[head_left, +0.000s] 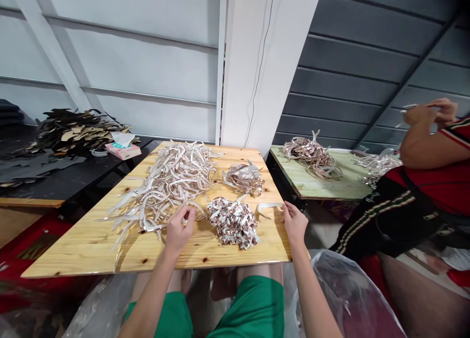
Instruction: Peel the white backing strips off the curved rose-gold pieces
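Left hand (178,229) closed, pinching pale strips at the near edge of the large strip pile (165,186). Right hand (294,224) partly open, just beside a single curved strip (268,208). Between them, a crumpled speckled heap (232,222) lies on the wooden surface (73,252); a small bundle (244,178) sits beyond. Farther right, a co-worker (429,181) sits beside a green surface (319,188) bearing coiled strips (312,156).

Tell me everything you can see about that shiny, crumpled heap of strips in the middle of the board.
The heap is a loose, crumpled mound of many narrow strips, silvery white with brownish patches and a slight sheen, like foil-faced material. It lies directly on a knotty pine board, towards the board's near edge. It sits between the person's left hand and right hand, and neither hand touches it.
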Available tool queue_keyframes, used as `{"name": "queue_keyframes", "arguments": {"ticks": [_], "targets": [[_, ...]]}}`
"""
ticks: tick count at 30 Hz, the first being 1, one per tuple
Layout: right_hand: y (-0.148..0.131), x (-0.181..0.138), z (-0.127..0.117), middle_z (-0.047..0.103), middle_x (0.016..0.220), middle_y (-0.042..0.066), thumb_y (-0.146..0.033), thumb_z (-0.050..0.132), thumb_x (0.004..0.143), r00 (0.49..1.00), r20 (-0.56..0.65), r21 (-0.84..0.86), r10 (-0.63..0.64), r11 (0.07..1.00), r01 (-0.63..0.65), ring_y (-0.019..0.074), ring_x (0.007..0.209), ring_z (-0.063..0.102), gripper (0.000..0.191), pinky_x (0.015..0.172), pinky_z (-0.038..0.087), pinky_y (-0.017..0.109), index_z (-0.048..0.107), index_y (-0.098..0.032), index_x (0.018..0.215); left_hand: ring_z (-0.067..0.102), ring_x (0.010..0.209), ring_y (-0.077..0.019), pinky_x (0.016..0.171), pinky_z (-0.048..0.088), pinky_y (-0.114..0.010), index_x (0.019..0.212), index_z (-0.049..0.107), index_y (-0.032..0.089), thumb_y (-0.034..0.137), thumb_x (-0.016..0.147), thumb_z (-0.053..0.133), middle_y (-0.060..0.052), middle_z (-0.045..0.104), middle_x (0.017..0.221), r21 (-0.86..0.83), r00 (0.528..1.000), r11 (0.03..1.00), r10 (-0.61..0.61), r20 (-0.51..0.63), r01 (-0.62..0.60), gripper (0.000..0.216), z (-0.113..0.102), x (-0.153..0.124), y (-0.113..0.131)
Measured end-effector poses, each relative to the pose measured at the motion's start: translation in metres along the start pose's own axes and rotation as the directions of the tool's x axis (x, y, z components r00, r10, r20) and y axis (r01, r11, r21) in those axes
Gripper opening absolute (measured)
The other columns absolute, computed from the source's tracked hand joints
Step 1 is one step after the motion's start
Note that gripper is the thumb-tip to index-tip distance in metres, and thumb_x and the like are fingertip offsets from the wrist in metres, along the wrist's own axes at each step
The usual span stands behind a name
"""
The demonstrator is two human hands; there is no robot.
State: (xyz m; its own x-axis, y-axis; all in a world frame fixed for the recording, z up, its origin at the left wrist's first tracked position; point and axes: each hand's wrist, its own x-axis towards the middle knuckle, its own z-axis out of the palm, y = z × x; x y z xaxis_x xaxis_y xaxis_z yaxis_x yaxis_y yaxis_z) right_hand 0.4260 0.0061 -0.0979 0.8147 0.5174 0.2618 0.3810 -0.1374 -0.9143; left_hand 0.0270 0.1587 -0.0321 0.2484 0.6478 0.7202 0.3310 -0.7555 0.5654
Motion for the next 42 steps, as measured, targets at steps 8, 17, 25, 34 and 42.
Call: {"name": "queue_keyframes", "arguments": {"ticks": [8, 17, 25, 34, 42], "targets": [[0.009, 0.006, 0.003, 0.078, 0.128, 0.009, -0.039, 0.077, 0.110, 0.997, -0.012, -0.175, -0.080, 0.982, 0.076, 0.0245, 0.106, 0.079, 0.030, 0.092, 0.069, 0.045, 0.074, -0.018, 0.132, 0.068, 0.075, -0.0220, 0.073, 0.050, -0.033, 0.084, 0.064, 0.024, 0.028, 0.108, 0.057, -0.003, 0.071, 0.079, -0.028, 1.000, 1.000, 0.000, 0.011, 0.001, 0.025, 0.001, 0.000, 0.002], [0.008, 0.007, 0.001, 0.078, 0.125, 0.009, -0.041, 0.075, 0.111, 0.958, -0.054, -0.188, -0.281, 0.945, 0.266, 0.0234, 0.102, 0.079, 0.032, 0.089, 0.069, 0.043, 0.073, -0.018, 0.133, 0.067, 0.074, -0.0223, 0.074, 0.050, -0.034, 0.084, 0.064, 0.024, 0.027, 0.108, 0.056, -0.002, 0.069, 0.078, -0.048, 1.000, 0.999, -0.017, -0.010, 0.017, 0.026, -0.001, -0.002, 0.001], [-0.010, 0.032, -0.011, 0.078, 0.132, 0.010, -0.040, 0.075, 0.111, 0.891, 0.083, -0.123, -0.447, 0.882, 0.455, 0.0251, 0.112, 0.078, 0.026, 0.098, 0.068, 0.047, 0.076, -0.020, 0.128, 0.069, 0.076, -0.0226, 0.074, 0.050, -0.034, 0.084, 0.065, 0.024, 0.029, 0.108, 0.056, -0.003, 0.072, 0.079, -0.055, 1.000, 0.998, -0.022, -0.005, 0.022, 0.026, -0.001, -0.001, 0.001], [-0.013, 0.045, 0.012, 0.078, 0.124, 0.008, -0.041, 0.075, 0.112, 0.916, 0.152, 0.007, -0.371, 0.927, 0.375, 0.0226, 0.099, 0.079, 0.033, 0.086, 0.070, 0.042, 0.073, -0.017, 0.134, 0.070, 0.075, -0.0226, 0.073, 0.053, -0.034, 0.083, 0.066, 0.025, 0.031, 0.108, 0.057, -0.003, 0.075, 0.079, -0.019, 0.998, 0.998, -0.056, -0.012, 0.056, 0.027, -0.005, 0.001, 0.004], [-0.020, 0.036, 0.010, 0.077, 0.135, 0.011, -0.042, 0.075, 0.111, 0.912, 0.001, 0.078, -0.411, 0.909, 0.409, 0.0269, 0.120, 0.076, 0.024, 0.105, 0.065, 0.050, 0.078, -0.022, 0.124, 0.073, 0.076, -0.0209, 0.076, 0.054, -0.033, 0.086, 0.070, 0.026, 0.025, 0.105, 0.063, 0.002, 0.076, 0.080, -0.018, 0.999, 0.999, -0.043, -0.009, 0.043, 0.020, -0.004, 0.000, 0.000]]}}
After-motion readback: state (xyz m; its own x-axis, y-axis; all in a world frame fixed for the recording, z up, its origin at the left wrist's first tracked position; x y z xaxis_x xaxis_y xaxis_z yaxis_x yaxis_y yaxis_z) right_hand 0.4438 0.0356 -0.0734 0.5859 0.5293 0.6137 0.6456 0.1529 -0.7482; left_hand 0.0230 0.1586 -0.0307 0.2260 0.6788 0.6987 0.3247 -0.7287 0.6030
